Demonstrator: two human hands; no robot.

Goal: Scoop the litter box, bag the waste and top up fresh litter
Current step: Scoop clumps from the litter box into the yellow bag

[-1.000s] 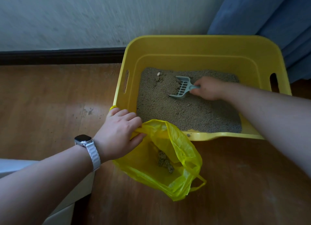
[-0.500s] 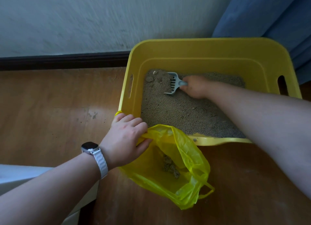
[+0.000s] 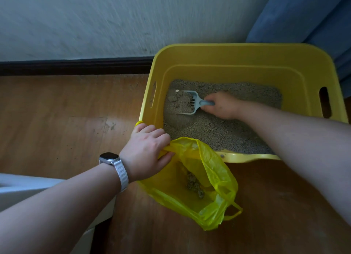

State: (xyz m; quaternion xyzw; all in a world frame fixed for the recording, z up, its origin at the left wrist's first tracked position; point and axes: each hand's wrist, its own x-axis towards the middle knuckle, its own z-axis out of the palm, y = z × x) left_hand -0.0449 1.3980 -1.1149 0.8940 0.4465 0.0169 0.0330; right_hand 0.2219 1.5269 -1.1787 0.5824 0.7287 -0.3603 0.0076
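The right hand (image 3: 222,106) is gripping the handle of the grey scoop (image 3: 187,103), its fingers curled round it, and is working inside the yellow litter box (image 3: 247,51). Over the last second the scoop has been travelling from the middle of the litter (image 3: 218,132) toward the far left corner. It is now sitting close to the left wall and carrying a heap of clumped litter with a small pale piece at its far edge; a second ago its slotted blade was showing bare. The left hand (image 3: 147,147) is keeping its station at the box's near left corner, fingers clamped on the rim of the yellow bag (image 3: 212,170). The bag is lying open on the floor (image 3: 57,120) against the box's near edge, with some waste (image 3: 195,186) already sitting in it. In my judgement the scooping stage is continuing: this load is awaiting sifting and transfer to the bag, and topping up is not yet beginning.
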